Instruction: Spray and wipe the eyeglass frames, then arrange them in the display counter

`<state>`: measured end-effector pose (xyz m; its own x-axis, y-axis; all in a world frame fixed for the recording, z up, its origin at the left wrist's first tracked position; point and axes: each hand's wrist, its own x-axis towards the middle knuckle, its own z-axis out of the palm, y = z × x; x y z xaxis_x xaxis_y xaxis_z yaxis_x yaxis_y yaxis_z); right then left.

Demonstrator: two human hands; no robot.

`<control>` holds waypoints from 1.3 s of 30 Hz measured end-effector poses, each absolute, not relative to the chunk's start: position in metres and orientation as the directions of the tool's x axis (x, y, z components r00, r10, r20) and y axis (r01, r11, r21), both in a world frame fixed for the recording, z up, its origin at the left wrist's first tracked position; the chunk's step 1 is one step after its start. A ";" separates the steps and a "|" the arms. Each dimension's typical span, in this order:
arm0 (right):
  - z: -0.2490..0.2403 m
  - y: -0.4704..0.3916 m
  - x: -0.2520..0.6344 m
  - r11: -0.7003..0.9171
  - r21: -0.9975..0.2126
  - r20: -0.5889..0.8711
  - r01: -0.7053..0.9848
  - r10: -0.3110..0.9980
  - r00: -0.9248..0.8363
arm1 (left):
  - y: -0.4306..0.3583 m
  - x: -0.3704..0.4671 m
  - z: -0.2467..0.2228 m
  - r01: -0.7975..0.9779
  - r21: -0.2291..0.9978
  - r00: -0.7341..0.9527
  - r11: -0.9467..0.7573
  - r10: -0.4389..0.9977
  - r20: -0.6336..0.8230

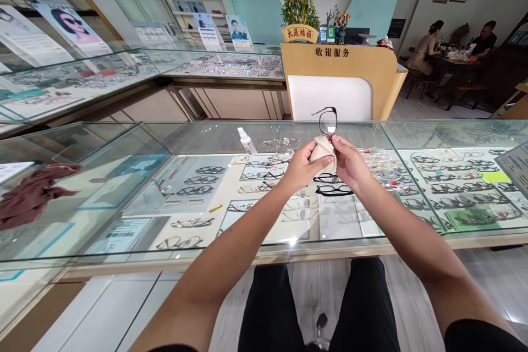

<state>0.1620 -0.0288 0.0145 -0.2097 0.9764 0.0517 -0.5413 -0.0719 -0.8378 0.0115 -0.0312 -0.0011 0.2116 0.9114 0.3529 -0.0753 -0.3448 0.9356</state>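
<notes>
Above the glass counter, a pair of dark-framed eyeglasses (321,116) is held up on edge, one lens upward and a temple pointing left. My left hand (304,166) grips a cream cleaning cloth (322,148), which is folded around the lower part of the glasses and hides the other lens. Closed on the lower part of the frame beside the cloth is my right hand (350,160); its exact grip is partly hidden. A white spray bottle (247,141) stands on the counter to the left of my hands.
Rows of eyeglasses (202,180) lie inside the glass display counter (284,246) in front of me. A brown cloth (35,195) rests at the left. Beyond the counter stands a wooden cashier desk (388,74). Two people sit at a table (449,60) far right.
</notes>
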 end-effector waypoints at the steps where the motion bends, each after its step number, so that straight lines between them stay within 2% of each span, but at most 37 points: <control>1: 0.014 -0.028 0.162 -0.075 -0.837 0.046 -0.542 0.978 -0.206 | -0.033 0.012 -0.001 -0.061 0.933 0.214 -0.356 0.908 0.360; 6: 0.011 -0.029 0.159 -0.094 -0.835 0.031 -0.542 0.976 -0.217 | -0.038 0.015 -0.001 0.013 0.933 0.132 -0.359 0.926 0.354; 12: 0.012 -0.035 0.153 -0.093 -0.828 0.052 -0.553 0.969 -0.241 | -0.041 0.018 -0.003 0.034 0.901 -0.003 -0.433 0.901 0.433; 15: 0.013 -0.036 0.153 -0.072 -0.839 0.079 -0.540 0.965 -0.252 | -0.039 0.018 -0.003 -0.022 0.921 0.042 -0.388 0.920 0.389; 18: 0.014 -0.033 0.157 -0.022 -0.862 0.086 -0.506 0.978 -0.189 | -0.033 0.013 -0.002 -0.058 0.937 0.131 -0.345 0.928 0.350; 22: 0.016 -0.026 0.166 0.052 -0.861 0.124 -0.506 0.986 -0.111 | -0.020 0.000 -0.002 -0.043 0.954 0.109 -0.295 0.948 0.298; 27: 0.017 -0.022 0.172 0.209 -0.927 0.261 -0.313 0.956 -0.135 | -0.005 -0.010 -0.005 -0.252 0.945 0.098 -0.207 0.966 0.238; 30: 0.018 -0.024 0.173 0.274 -0.946 0.304 -0.173 0.936 -0.179 | -0.003 -0.010 -0.003 -0.282 0.939 0.103 -0.198 0.967 0.235; 34: 0.020 -0.030 0.171 0.266 -0.959 0.282 -0.095 0.915 -0.289 | -0.004 -0.012 -0.001 -0.266 0.940 0.102 -0.216 0.963 0.250; 39: 0.022 -0.032 0.169 0.179 -0.976 0.211 -0.126 0.921 -0.326 | -0.004 -0.018 0.002 -0.265 0.940 0.095 -0.214 0.965 0.246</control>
<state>0.1693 -0.0322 0.0224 -0.3262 0.9214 0.2112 -0.1261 0.1791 -0.9757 -0.0183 -0.0042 0.0022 0.0953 0.9646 0.2459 -0.2648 -0.2135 0.9404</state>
